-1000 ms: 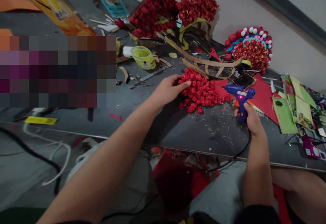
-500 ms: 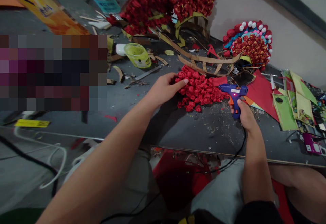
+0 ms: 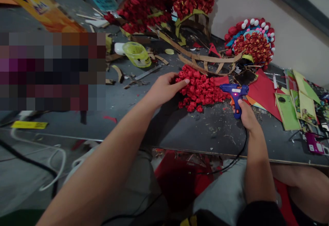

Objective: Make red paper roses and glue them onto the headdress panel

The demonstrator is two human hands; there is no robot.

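Left hand [image 3: 167, 88]: thumb over left edge of crumpled red paper-like rosettes [image 3: 203, 90] on dark-grey tabletop [image 3: 190, 133] — grip hidden, can't tell.
Right hand [image 3: 247, 114]: holding blue plastic pistol-shaped glue gun [image 3: 235, 92], nozzle [image 3: 222, 87] toward rosettes.
Glue step: likely lining up.
Nozzle: next move calls for clearance — left hand's close.

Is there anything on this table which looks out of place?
Yes, it looks untidy: scraps lie scattered on the dark table, and brown strips sprawl behind the red pile. The cord of the blue glue gun hangs over the front edge, where it might catch.
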